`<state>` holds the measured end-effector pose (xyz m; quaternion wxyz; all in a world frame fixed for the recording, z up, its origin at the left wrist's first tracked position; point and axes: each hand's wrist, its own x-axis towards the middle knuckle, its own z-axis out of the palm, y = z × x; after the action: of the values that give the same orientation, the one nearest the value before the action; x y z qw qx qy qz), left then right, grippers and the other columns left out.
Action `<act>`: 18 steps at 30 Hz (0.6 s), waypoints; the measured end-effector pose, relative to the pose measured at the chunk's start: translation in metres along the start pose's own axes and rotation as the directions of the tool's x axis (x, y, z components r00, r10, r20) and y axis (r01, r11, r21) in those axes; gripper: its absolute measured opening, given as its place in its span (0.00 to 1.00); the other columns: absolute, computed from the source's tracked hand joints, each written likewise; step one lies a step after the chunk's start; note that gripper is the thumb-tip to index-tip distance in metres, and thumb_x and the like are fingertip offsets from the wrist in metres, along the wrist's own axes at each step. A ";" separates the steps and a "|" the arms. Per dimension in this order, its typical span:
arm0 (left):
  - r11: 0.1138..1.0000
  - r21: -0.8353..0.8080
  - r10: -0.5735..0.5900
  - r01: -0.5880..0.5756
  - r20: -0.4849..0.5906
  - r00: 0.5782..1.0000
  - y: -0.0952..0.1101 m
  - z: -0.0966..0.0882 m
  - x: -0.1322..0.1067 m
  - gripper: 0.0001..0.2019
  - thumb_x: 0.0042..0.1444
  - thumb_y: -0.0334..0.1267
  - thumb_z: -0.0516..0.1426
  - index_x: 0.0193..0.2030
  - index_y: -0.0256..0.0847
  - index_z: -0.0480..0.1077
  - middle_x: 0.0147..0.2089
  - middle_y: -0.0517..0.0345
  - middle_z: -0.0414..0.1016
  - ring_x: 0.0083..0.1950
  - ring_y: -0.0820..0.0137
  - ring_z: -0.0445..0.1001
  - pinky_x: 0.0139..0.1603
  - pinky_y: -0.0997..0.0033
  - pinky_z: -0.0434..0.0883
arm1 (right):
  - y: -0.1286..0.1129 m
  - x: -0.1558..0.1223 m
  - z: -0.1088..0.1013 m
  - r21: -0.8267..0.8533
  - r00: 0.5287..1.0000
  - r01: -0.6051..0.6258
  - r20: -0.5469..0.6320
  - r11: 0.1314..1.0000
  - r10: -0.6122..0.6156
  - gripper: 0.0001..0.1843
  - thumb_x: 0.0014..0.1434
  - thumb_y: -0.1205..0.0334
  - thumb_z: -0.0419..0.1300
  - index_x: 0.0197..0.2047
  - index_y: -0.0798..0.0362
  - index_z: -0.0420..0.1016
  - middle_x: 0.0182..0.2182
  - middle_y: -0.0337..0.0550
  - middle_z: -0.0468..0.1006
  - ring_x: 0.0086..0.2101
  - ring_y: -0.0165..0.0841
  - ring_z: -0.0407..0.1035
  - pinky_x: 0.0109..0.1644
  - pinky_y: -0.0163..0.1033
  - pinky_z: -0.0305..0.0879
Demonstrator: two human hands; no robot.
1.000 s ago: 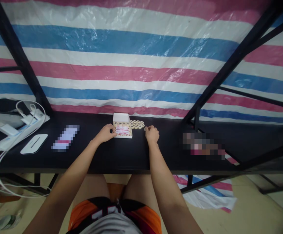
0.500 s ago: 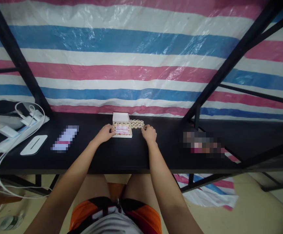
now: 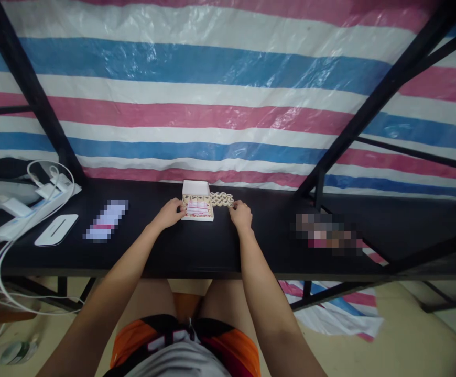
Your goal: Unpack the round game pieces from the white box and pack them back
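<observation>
Here on the head view, the left hand (image 3: 170,213) sits at the left edge of an open white box (image 3: 201,219), fingers bent against its side; whether they pinch the wall, I cannot tell. That hand has barely changed over the last 1.0 s, and the box holds its place near the middle of the black worktop (image 3: 196,254), its flap up at the back. Inside, a folded sheet (image 3: 197,208) with pinkish-red lines lies over more round pieces.

Now the right hand (image 3: 242,214), and here's the change: 1.0 s ago it stood clear of the Chinese chess pieces (image 3: 221,199), a small pale thing at its fingertips. By 0.5 s ago it had come in leftward, and now it's right up against the cluster's near right corner, fingers curled in. Are they gripping a piece? Too small to tell. The pieces themselves sit packed in rows just right of the box, between the 2 hands. Off to the left, the white power strip (image 3: 27,219) stays put under its cables.
</observation>
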<state>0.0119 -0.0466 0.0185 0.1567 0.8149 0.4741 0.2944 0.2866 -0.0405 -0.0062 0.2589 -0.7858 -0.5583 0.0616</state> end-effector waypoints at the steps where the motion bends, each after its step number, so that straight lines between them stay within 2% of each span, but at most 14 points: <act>1: 1.000 0.000 0.000 0.000 0.004 1.000 0.000 0.000 0.000 0.07 0.52 0.36 0.54 0.25 0.41 0.62 0.32 0.59 0.64 0.37 0.67 0.68 0.42 0.67 0.66 | 0.000 0.000 0.000 0.001 1.000 0.000 0.000 1.000 0.000 0.13 0.59 0.61 0.55 0.47 0.53 0.71 0.45 0.52 0.73 0.46 0.42 0.68 0.48 0.45 0.64; 8: 1.000 -0.001 -0.001 0.001 0.008 1.000 -0.001 0.000 0.000 0.06 0.53 0.36 0.54 0.26 0.41 0.64 0.34 0.58 0.66 0.39 0.66 0.69 0.45 0.65 0.66 | -0.003 -0.003 -0.001 0.005 0.999 -0.023 -0.029 1.000 0.023 0.15 0.60 0.59 0.55 0.49 0.53 0.71 0.47 0.53 0.70 0.46 0.42 0.67 0.47 0.44 0.63; 11: 1.000 0.004 -0.011 0.011 0.001 1.000 -0.001 0.000 -0.001 0.04 0.54 0.37 0.54 0.30 0.41 0.67 0.37 0.56 0.68 0.42 0.65 0.70 0.48 0.64 0.67 | -0.004 -0.002 -0.001 0.043 0.997 -0.004 -0.070 0.999 0.007 0.15 0.59 0.61 0.55 0.48 0.54 0.72 0.46 0.53 0.70 0.46 0.42 0.66 0.48 0.44 0.62; 15: 0.995 0.082 -0.060 0.058 0.025 0.998 0.000 -0.001 -0.003 0.09 0.57 0.41 0.53 0.41 0.42 0.70 0.43 0.52 0.68 0.48 0.61 0.69 0.51 0.60 0.66 | -0.010 -0.001 0.002 0.143 0.973 0.153 -0.195 0.978 -0.124 0.15 0.57 0.67 0.52 0.46 0.57 0.73 0.44 0.52 0.71 0.45 0.40 0.65 0.50 0.43 0.61; 18: 0.989 0.120 -0.087 0.083 0.030 0.996 -0.001 0.000 -0.003 0.12 0.58 0.43 0.53 0.46 0.42 0.69 0.47 0.51 0.68 0.52 0.59 0.67 0.53 0.59 0.66 | -0.019 -0.003 0.008 0.194 0.937 0.317 -0.218 0.928 -0.274 0.14 0.57 0.67 0.50 0.42 0.56 0.75 0.42 0.51 0.73 0.44 0.39 0.65 0.52 0.43 0.61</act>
<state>0.0101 -0.0490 0.0165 0.1287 0.8068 0.5223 0.2443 0.2664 -0.0356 -0.0046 0.4045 -0.6599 -0.6331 0.0107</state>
